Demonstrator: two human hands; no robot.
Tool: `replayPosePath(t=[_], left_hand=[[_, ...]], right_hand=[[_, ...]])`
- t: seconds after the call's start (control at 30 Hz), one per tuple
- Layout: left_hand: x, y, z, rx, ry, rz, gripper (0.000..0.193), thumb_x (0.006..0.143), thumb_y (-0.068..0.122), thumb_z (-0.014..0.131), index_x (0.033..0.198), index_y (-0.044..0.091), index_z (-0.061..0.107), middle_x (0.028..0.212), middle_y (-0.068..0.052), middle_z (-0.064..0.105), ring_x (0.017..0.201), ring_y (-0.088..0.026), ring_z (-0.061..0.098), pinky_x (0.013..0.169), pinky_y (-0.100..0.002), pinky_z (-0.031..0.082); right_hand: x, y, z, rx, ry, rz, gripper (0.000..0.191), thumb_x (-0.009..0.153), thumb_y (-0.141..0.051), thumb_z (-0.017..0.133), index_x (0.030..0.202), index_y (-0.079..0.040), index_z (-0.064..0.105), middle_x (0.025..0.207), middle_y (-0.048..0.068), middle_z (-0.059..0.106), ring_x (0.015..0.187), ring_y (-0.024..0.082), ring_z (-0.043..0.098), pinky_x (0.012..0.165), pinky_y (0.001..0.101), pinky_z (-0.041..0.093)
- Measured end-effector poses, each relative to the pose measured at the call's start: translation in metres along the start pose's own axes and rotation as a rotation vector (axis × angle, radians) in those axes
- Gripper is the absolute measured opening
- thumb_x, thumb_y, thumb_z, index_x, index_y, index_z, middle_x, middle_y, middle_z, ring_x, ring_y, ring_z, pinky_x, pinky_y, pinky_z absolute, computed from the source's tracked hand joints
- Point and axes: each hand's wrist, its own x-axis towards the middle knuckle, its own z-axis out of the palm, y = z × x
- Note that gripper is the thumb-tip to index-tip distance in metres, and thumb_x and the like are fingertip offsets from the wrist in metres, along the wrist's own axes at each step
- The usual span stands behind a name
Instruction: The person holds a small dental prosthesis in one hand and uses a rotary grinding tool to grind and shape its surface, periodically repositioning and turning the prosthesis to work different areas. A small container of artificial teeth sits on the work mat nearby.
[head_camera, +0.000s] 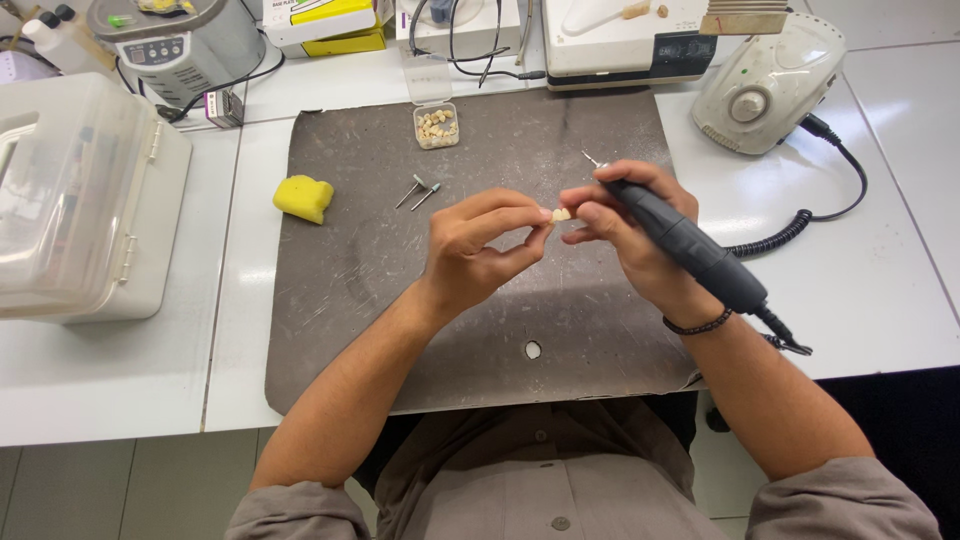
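The person sits at a white worktop (120, 390) with a dark mat (350, 290) lying on it. Both hands are held up over the middle of the mat, close together. The left hand (475, 250) pinches a tiny cream-coloured piece (561, 214) between its thumb and fingertips. The right hand (630, 225) touches the same piece with its fingertips. It also has its fingers curled around a thick black tool (690, 250), like a fat pen, with a thin metal tip (592, 158) pointing away from the person. A curly black cord (790, 232) runs from the tool to a white machine (768, 85) at the far right.

Farther up the mat lie two small metal bits (418, 191) and a yellow sponge (303, 197). Past them sits a small clear box (436, 126) with little pale pieces inside. On the left stands a big white plastic case (85, 200).
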Motion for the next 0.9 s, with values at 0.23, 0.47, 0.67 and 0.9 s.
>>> replayPosePath(t=[0.23,0.47,0.67,0.9], left_hand=[[0.0011,0.0025,0.0011,0.006,0.01,0.017,0.025,0.088,-0.001,0.084,0.107,0.009,0.073,0.106,-0.005,0.076,0.095,-0.016,0.078,0.08,-0.028,0.066],[0.0017,0.0053,0.0028,0.001,0.021,0.029,0.021,0.088,0.003,0.086,0.103,0.01,0.073,0.101,-0.006,0.077,0.091,-0.016,0.078,0.077,-0.027,0.066],[0.0008,0.0087,0.0032,-0.029,-0.009,-0.034,0.018,0.089,0.003,0.084,0.104,0.007,0.075,0.097,-0.006,0.077,0.086,-0.014,0.078,0.073,-0.025,0.065],[-0.0008,0.0077,0.0028,0.002,0.049,-0.031,0.02,0.088,0.0,0.083,0.104,0.009,0.075,0.1,-0.005,0.075,0.089,-0.014,0.076,0.075,-0.026,0.065]], right_hand=[[-0.0029,0.0008,-0.0022,-0.076,-0.068,-0.075,0.038,0.098,0.004,0.073,0.13,-0.005,0.055,0.114,0.023,0.074,0.106,0.027,0.077,0.089,0.0366,0.071],[-0.0058,0.0021,-0.0041,-0.083,-0.088,-0.095,0.042,0.096,0.004,0.076,0.132,-0.006,0.055,0.113,0.022,0.074,0.104,0.026,0.077,0.09,0.0339,0.069],[-0.006,0.0009,-0.0029,-0.138,-0.094,-0.088,0.042,0.096,-0.001,0.077,0.132,-0.005,0.055,0.109,0.022,0.075,0.1,0.025,0.078,0.087,0.034,0.069],[-0.0065,-0.0051,-0.0028,0.285,-0.011,-0.02,0.034,0.107,-0.023,0.062,0.129,0.002,0.065,0.124,0.009,0.061,0.103,0.019,0.07,0.09,0.0354,0.069]])
